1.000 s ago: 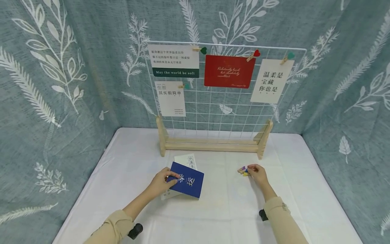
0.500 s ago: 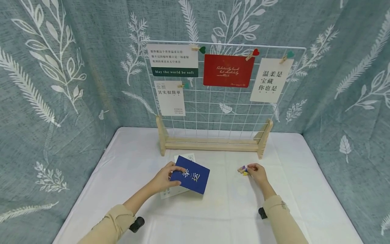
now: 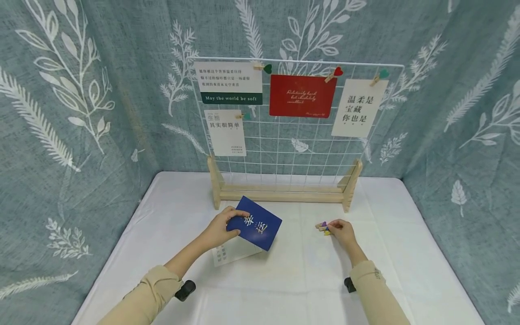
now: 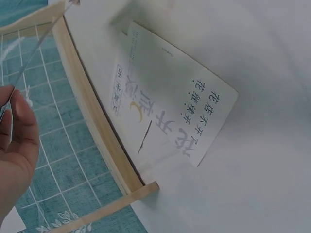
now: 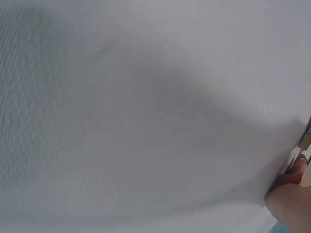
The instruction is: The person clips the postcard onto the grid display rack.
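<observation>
My left hand (image 3: 219,229) pinches a blue card (image 3: 255,223) with pale lettering, tilted above the table. In the left wrist view, my left hand (image 4: 17,155) holds the same card, seen nearly edge-on. Under it lies a white printed card (image 4: 180,97), partly covering another pale card (image 4: 115,99). In the head view, the blue card hides much of the white card (image 3: 237,253). My right hand (image 3: 343,232) has its fingertips pinched at a small pile of clothespins (image 3: 322,227) with coloured ends. The right wrist view catches only part of my right hand (image 5: 291,194) beside a wooden clothespin (image 5: 305,141).
A white wire grid (image 3: 300,149) stands at the back on a wooden base (image 3: 280,196). Several cards hang from it by heart-topped clothespins, including a red card (image 3: 302,96). White cloth (image 3: 300,280) covers the table, and patterned curtains (image 3: 122,113) surround it.
My left hand has lifted the blue card upward and slightly right, tilting it and uncovering more of the lower part of the white card. My right hand has stayed by the clothespins.
</observation>
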Motion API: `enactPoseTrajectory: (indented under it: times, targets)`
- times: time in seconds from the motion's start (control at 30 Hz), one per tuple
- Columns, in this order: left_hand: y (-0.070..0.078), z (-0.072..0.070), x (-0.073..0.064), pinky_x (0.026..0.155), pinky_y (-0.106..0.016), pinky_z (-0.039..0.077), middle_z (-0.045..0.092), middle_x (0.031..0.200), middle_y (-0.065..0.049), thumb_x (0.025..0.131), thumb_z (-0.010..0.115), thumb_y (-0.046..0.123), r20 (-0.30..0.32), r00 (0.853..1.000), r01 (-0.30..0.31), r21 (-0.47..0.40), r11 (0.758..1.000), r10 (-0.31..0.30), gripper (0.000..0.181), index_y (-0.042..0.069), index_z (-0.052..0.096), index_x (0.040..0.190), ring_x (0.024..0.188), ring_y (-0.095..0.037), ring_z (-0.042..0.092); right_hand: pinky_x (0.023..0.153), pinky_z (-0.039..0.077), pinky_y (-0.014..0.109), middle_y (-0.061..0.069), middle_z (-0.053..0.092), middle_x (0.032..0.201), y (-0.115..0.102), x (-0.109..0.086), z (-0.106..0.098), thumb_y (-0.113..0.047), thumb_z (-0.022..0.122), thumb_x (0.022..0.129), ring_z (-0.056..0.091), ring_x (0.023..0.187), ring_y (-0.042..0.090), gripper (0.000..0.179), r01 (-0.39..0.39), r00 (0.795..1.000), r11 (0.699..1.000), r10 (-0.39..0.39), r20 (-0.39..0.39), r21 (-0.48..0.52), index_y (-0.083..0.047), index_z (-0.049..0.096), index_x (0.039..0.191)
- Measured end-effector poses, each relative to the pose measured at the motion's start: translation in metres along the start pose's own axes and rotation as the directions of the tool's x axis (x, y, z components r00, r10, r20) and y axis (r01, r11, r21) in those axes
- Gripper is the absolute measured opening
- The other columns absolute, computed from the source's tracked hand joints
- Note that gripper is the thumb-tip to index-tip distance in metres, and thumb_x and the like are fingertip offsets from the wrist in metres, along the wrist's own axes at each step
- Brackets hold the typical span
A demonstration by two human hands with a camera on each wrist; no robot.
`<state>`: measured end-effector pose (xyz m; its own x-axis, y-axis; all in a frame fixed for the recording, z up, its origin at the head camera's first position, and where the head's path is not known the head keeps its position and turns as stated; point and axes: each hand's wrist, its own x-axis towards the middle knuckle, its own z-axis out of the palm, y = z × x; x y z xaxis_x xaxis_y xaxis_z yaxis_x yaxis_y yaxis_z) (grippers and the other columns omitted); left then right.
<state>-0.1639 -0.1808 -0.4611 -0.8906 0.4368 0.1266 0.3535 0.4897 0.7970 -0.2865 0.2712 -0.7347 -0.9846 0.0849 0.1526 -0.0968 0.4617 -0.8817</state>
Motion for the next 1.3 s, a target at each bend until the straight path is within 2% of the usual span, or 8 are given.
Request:
enactPoseTrajectory:
  times: [0.2,0.33,0.43,0.6,0.67,0.9,1.13,1.3]
  targets:
    - [0.006,0.002,0.002,0.089,-0.048,0.052,0.047,0.129,-0.027,0.084,0.057,-0.013,-0.048,0.999,0.018,-0.097,0.995,-0.023,0.042,0.000,0.053,0.123,0.117,-0.045,0.051,0.056,0.043,0.019,-0.005,0.063,0.072,-0.007,-0.005,-0.008,-0.032,0.070,0.085,0.053,0.065,0.008,0.015,0.076,0.997,0.996,-0.077,0.027,0.038,-0.017,0.070,0.080]
    - [0.009,0.001,0.004,0.080,-0.043,0.056,0.044,0.134,-0.029,0.085,0.055,-0.013,-0.070,0.997,0.027,-0.136,0.990,-0.037,0.042,0.001,0.050,0.124,0.112,-0.045,0.054,0.056,0.044,0.026,0.004,0.064,0.075,-0.036,-0.011,-0.019,-0.025,0.072,0.084,0.054,0.067,0.016,0.018,-0.003,0.997,0.995,-0.004,0.072,0.099,-0.007,0.071,0.084]
    - [0.010,0.000,0.006,0.072,-0.036,0.056,0.045,0.133,-0.028,0.086,0.056,-0.012,-0.087,0.996,0.020,-0.130,0.991,-0.032,0.044,0.003,0.049,0.126,0.106,-0.042,0.057,0.056,0.046,0.028,0.007,0.065,0.075,-0.019,-0.002,-0.020,-0.026,0.074,0.082,0.055,0.067,0.018,0.024,-0.057,0.995,0.995,0.051,0.084,0.077,-0.003,0.071,0.084]
    - [0.011,-0.001,0.007,0.062,-0.027,0.051,0.054,0.115,-0.027,0.085,0.057,-0.013,-0.102,0.994,0.025,-0.137,0.990,-0.039,0.054,0.005,0.042,0.134,0.094,-0.034,0.060,0.049,0.041,0.019,-0.009,0.062,0.068,0.035,0.016,-0.014,-0.041,0.077,0.075,0.051,0.060,0.004,0.024,0.006,0.995,0.989,-0.021,0.096,0.148,-0.017,0.072,0.079]
    - [0.011,-0.001,0.008,0.061,-0.025,0.051,0.057,0.110,-0.026,0.085,0.057,-0.013,-0.107,0.993,0.029,-0.151,0.988,-0.045,0.057,0.005,0.039,0.136,0.092,-0.032,0.061,0.050,0.040,0.022,-0.005,0.064,0.070,0.028,0.013,-0.016,-0.036,0.075,0.079,0.052,0.061,0.007,0.023,0.004,0.992,0.986,-0.024,0.120,0.166,-0.013,0.072,0.082]
    - [0.011,-0.001,0.011,0.049,-0.023,0.044,0.062,0.097,-0.030,0.090,0.054,-0.008,-0.125,0.989,0.045,-0.277,0.960,-0.082,0.066,0.006,0.019,0.143,0.067,-0.012,0.058,0.056,0.045,0.025,0.004,0.065,0.072,-0.069,-0.018,-0.032,-0.022,0.071,0.084,0.055,0.064,0.014,0.017,0.005,0.996,0.990,-0.017,0.084,0.141,-0.005,0.071,0.082]
    - [0.011,0.001,0.012,0.048,-0.020,0.044,0.061,0.092,-0.030,0.090,0.054,-0.007,-0.188,0.981,-0.002,-0.305,0.952,-0.058,0.041,-0.003,0.037,0.128,0.062,-0.004,0.054,0.054,0.053,0.024,0.005,0.072,0.074,-0.023,0.013,-0.022,-0.015,0.065,0.089,0.067,0.061,0.016,0.012,0.064,0.995,0.939,-0.087,0.052,0.338,-0.003,0.066,0.088]
    - [0.019,-0.002,0.013,0.050,-0.022,0.046,0.058,0.106,-0.027,0.092,0.053,-0.003,-0.206,0.978,-0.036,-0.226,0.973,-0.012,0.021,-0.006,0.058,0.113,0.065,-0.005,0.051,0.056,0.046,0.020,-0.002,0.071,0.068,-0.177,-0.036,-0.034,-0.010,0.053,0.095,0.062,0.056,0.008,0.012,-0.114,0.993,0.955,0.109,0.034,0.272,0.003,0.055,0.096]
